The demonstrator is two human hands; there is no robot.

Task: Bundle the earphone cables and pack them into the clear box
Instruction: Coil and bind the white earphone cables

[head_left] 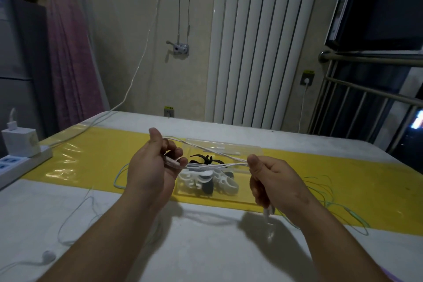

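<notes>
A white earphone cable [217, 162] is stretched in several strands between my two hands, above the clear box [231, 197]. My left hand [151, 167] pinches one end of the strands between thumb and fingers. My right hand [272, 181] is closed around the other end, and white plug ends hang out below its fist. The clear box stands open on the yellow mat [96, 160] and holds several black and white cable clips [206, 181]. A green cable [332, 197] lies loose on the mat to the right.
Another white earphone [48, 256] with its cable lies on the white table [206, 247] at the near left. A power strip [20, 165] with a white charger [20, 142] sits at the left edge. A radiator and wall stand behind the table.
</notes>
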